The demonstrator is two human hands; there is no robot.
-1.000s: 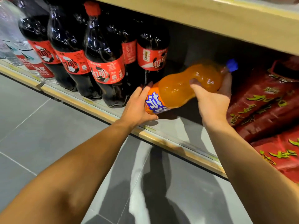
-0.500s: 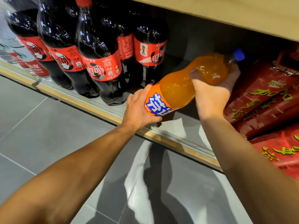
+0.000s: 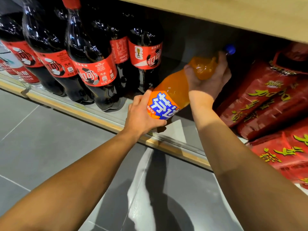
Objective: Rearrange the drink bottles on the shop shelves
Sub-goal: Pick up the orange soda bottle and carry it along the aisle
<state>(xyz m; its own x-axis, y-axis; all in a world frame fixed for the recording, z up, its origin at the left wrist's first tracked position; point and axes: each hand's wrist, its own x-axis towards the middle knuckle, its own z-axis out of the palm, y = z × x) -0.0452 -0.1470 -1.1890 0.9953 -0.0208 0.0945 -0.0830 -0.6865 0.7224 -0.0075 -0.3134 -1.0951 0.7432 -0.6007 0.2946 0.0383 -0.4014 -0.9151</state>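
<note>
orange soda bottle tilted, cap at 2 o'clock | left grip clasps base, right grip clasps shoulder | heavy, slick, sloshing

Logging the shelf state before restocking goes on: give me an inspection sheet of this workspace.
Surface: bottom shelf, bare patch under the held bottle.
Job's things: orange soda bottle tilted, blue cap toward the back; cola bottles upright on its left.
Clutter: red packs stacked on the right.
Grippers: left hand grips the bottle's base; right hand holds its neck.
Cables: nothing seen.
Surroundings: grey floor tiles; upper shelf board.
</note>
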